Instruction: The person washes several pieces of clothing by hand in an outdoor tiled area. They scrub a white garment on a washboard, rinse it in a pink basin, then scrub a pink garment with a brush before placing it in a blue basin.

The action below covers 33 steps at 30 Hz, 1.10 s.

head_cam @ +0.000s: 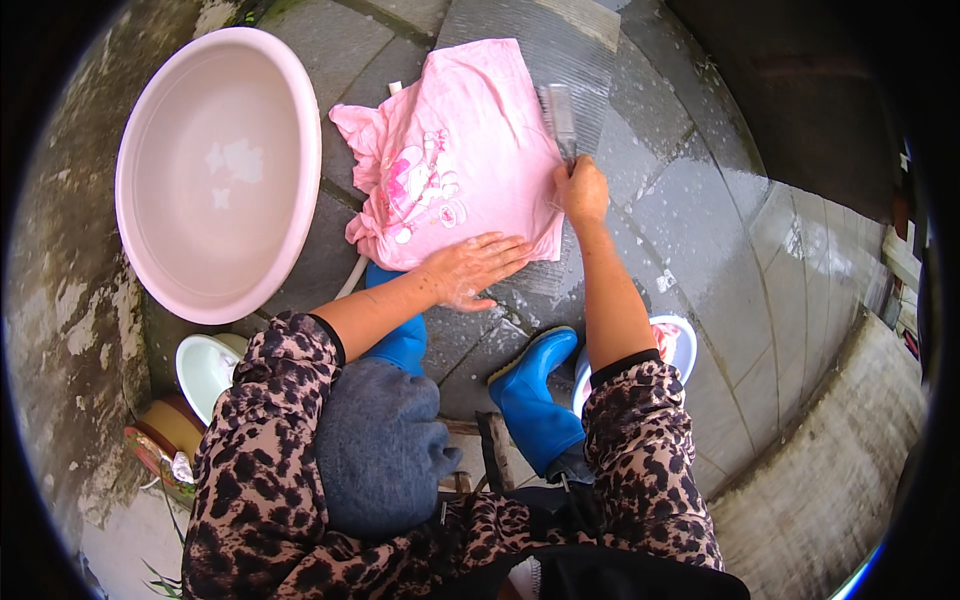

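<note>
A wet pink garment, printed with a cartoon figure, is spread over a ribbed grey washboard on the ground. My left hand lies flat on its near edge, wet and holding nothing. In my right hand is the handle of a scrub brush. The brush is blurred, and its head is at the garment's right edge, pointing away from me. Whether the bristles touch the cloth I cannot tell.
A large pink basin stands at the left by a weathered wall. Near my left elbow are a small pale bowl and a round tin. Beside my right blue rubber boot, a white basin holds pink cloth. Wet stone slabs surround me.
</note>
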Each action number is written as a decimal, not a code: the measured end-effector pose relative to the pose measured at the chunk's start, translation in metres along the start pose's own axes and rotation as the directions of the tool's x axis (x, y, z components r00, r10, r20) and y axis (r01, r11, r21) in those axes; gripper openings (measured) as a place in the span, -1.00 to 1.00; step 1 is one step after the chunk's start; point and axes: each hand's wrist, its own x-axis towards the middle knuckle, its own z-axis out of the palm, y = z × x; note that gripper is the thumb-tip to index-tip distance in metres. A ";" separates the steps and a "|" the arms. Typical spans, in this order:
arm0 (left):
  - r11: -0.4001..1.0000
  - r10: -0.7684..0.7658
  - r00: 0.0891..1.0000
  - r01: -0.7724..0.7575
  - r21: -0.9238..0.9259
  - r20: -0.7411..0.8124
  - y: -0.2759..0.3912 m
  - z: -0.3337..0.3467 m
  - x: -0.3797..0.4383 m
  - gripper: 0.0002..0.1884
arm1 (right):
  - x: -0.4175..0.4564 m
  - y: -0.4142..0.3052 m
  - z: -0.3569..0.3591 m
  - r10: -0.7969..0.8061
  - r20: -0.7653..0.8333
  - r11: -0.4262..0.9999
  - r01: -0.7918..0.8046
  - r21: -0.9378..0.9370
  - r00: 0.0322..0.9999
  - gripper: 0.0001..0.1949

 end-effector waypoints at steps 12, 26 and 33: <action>0.996 -0.047 0.991 0.036 0.085 0.129 0.002 0.008 -0.003 -0.11 | -0.157 0.033 -0.049 -0.387 0.254 0.921 0.385 0.059 0.887 -0.50; 0.998 -0.053 0.998 0.051 0.047 0.042 0.003 0.007 -0.005 -0.10 | -0.171 0.041 -0.040 -0.156 0.455 0.935 0.280 -0.219 0.877 -0.39; 1.000 -0.002 1.000 0.002 0.006 -0.005 0.004 0.005 0.007 -0.09 | -0.090 0.005 -0.023 -0.206 0.250 0.967 0.237 -0.097 0.946 -0.38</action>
